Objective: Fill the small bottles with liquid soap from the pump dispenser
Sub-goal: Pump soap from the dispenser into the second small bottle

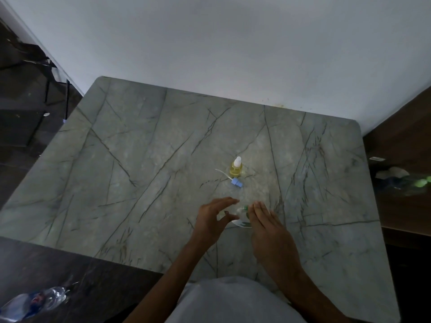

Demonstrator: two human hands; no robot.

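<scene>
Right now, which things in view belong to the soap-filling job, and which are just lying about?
Job in hand: small bottle of yellow liquid, capped; blue pump head with tube, lying on the table; clear bottle between left hand and right hand.
Lying about: plastic water bottle on the floor; blurred clutter at right.

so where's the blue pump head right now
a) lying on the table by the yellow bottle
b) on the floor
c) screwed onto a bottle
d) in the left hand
a: the pump head lies on its side on the table, close beside the yellow bottle, with its tube pointing away to the left.
</scene>
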